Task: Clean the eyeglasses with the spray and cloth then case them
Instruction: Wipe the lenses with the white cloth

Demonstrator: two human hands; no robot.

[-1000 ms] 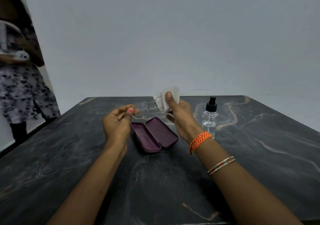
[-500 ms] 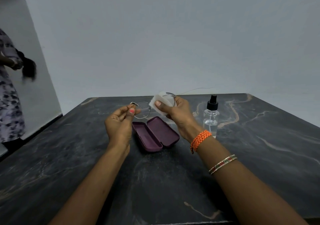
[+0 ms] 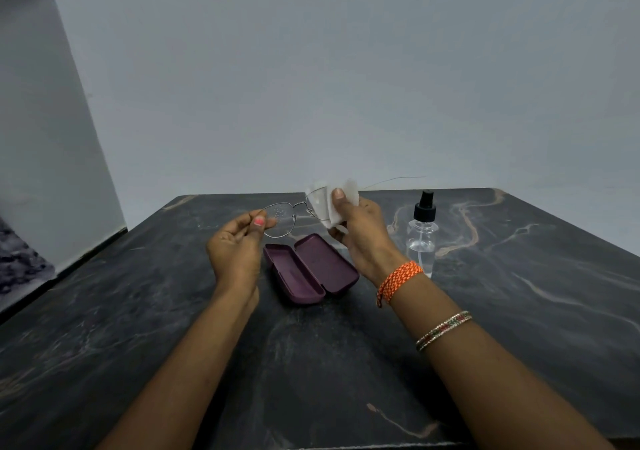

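Observation:
Thin metal-framed eyeglasses [image 3: 281,220] hang in the air above the table. My left hand [image 3: 235,248] pinches the outer edge of their left lens. My right hand [image 3: 360,229] presses a white cloth [image 3: 332,200] around the right lens, thumb on top. One temple arm sticks out to the right behind the cloth. Just below the glasses a purple case [image 3: 311,269] lies open on the dark marble table [image 3: 346,363]. A clear spray bottle [image 3: 422,238] with a black nozzle stands upright to the right of my right hand.
A pale wall rises right behind the table's far edge. A patterned piece of a person's clothing [image 3: 17,262] shows at the left border, beside the table's left edge.
The cloth has turned on the right lens, from folded over it under my fingers to upright with my thumb on top. The person at the left has moved almost out of view.

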